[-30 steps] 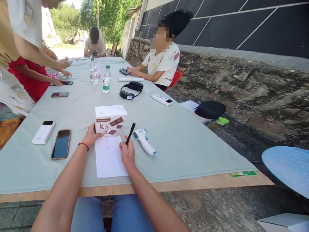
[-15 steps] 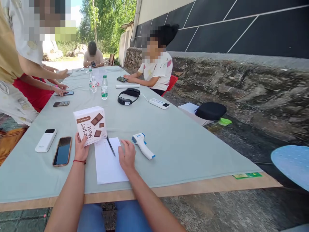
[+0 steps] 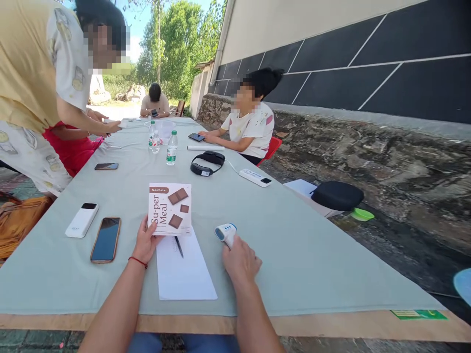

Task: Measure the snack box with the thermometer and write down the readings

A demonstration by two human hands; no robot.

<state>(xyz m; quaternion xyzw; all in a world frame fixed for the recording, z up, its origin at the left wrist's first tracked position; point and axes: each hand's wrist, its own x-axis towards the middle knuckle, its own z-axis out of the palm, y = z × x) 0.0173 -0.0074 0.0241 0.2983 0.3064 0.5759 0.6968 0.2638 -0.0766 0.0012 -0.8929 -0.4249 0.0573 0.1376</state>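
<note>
My left hand (image 3: 146, 241) grips the lower left edge of a white box (image 3: 171, 210) printed with brown chocolate squares and the words "Su-per Meal". The box stands above a sheet of white paper (image 3: 186, 279), and a black pen (image 3: 179, 246) lies on that sheet. To the right, my right hand (image 3: 241, 260) is closed around the handle of a white and blue infrared thermometer (image 3: 225, 232). Its head points away to the left, and my fingers and palm hide most of the handle.
Left of the box lie a phone (image 3: 105, 240) and a white power bank (image 3: 82, 220). Farther off are a green-capped bottle (image 3: 171, 148), a black headset (image 3: 207, 163) and another power bank (image 3: 255, 177). Several people are around the table (image 3: 312, 264).
My right hand has moved right from beside the paper and closed on the thermometer. The box in my left hand now faces me more squarely. The camera view has shifted.
</note>
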